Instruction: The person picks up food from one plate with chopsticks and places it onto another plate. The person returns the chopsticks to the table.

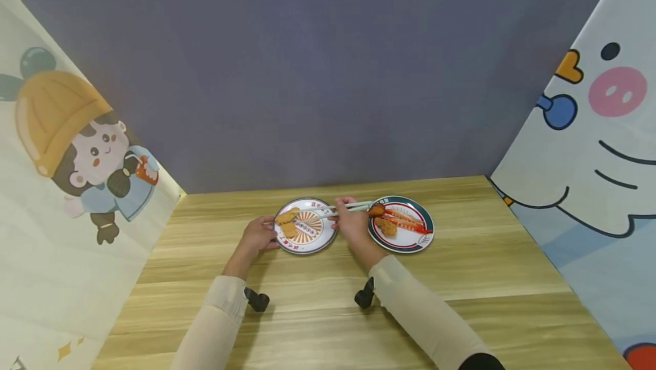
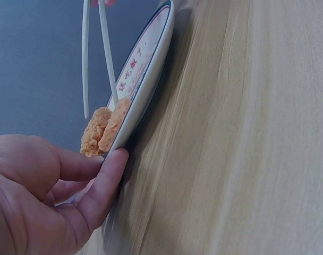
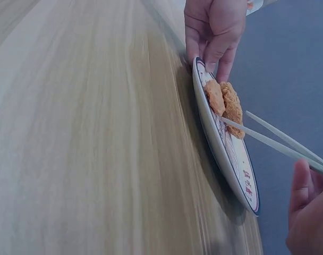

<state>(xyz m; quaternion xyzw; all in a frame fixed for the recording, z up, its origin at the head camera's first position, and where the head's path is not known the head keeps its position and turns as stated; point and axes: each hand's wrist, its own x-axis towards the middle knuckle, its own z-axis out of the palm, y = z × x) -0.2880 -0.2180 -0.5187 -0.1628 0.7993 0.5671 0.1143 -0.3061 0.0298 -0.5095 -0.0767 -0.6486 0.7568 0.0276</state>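
Over the left plate [image 1: 322, 238], chopsticks [image 3: 278, 145] point left, crosswise.

Plain cream-beige fabric left sleeve [image 1: 212, 327], long, with a slightly rumpled cuff [image 1: 228, 294]; matching cream-beige fabric right sleeve [image 1: 427, 316]; a small, stubby black knob-shaped fitting [image 1: 258, 300] juts from the left cuff's inner side, its black angular twin [image 1: 364, 296] from the right; a rounded black piece [image 1: 482, 362] shows at the right sleeve's near end; left hand [image 1: 257, 234] and right hand [image 1: 353, 225] bare.

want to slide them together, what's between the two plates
In the head view, the right hand, gripping chopsticks, lies between the left plate and the right plate, with table showing below it.
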